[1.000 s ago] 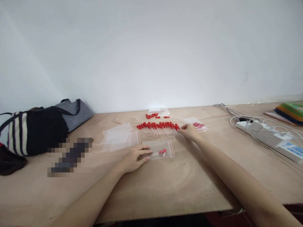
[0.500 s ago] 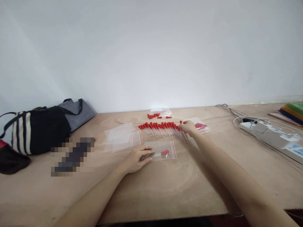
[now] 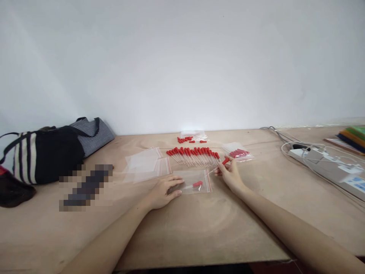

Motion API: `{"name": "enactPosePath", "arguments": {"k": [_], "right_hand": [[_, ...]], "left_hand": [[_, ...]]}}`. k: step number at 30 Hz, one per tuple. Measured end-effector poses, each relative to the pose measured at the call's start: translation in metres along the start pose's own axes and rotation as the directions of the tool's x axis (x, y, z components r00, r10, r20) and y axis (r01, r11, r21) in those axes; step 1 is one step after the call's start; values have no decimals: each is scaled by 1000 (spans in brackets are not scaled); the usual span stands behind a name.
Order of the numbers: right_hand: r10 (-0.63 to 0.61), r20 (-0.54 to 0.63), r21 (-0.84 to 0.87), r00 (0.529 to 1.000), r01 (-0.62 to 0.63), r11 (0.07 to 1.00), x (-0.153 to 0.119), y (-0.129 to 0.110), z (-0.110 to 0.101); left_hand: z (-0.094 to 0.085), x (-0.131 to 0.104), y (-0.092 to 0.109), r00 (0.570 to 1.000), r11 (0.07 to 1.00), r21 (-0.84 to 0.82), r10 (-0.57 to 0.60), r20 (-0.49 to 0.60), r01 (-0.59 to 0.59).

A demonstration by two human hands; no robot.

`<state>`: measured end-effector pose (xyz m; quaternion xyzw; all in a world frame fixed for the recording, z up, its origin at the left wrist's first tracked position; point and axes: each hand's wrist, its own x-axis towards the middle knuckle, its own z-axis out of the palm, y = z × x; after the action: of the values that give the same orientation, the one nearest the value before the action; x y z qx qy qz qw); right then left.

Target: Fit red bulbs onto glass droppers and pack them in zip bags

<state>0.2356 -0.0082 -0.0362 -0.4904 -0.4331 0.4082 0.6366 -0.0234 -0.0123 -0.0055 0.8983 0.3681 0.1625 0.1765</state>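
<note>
My right hand [image 3: 230, 176] is closed on a dropper [image 3: 225, 161] with a red bulb, its clear tube pointing left toward the mouth of a zip bag [image 3: 185, 176]. That clear bag lies flat and has one red-bulbed dropper [image 3: 197, 184] inside. On the bag's left end rests my left hand [image 3: 165, 191], fingers stretched out and apart. Just beyond the bag lies a row of several droppers [image 3: 194, 152], red bulbs facing away from me. Several flat zip bags [image 3: 145, 163] overlap to the left of the row.
Behind the row are loose red bulbs [image 3: 185, 140] and another clear bag [image 3: 196, 134]. A bag of red-bulbed droppers [image 3: 239, 153] lies to the right. Power strips with cables [image 3: 327, 163] stand far right; a black bag [image 3: 57, 156] and a blurred dark object [image 3: 88, 188] are left.
My right hand has come back from the right end of the row toward the zip bag, bringing a dropper with it. My left hand has stayed on the bag.
</note>
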Motion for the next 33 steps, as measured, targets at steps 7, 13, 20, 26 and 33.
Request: {"name": "enactPosePath", "arguments": {"k": [7,13,20,26,33], "right_hand": [[162,156,48,974,-172,984,-13,-1,15],[200,295,-180,934,-152,972,-15,-4,13],[232,279,-277,932,-154,949,-10,4,23],[279,235,-303,931,-203,931,-10,1,27],[314,344,-332,885,-198,922,-11,0,28]], "left_hand": [[0,-1,2,998,998,6,-69,-2,69],[1,0,0,998,998,1,-65,-9,65],[3,1,-1,997,998,-3,-66,-27,66],[3,0,-1,997,998,-32,-62,-35,61],[4,1,-2,998,999,-26,-49,-41,48]]}}
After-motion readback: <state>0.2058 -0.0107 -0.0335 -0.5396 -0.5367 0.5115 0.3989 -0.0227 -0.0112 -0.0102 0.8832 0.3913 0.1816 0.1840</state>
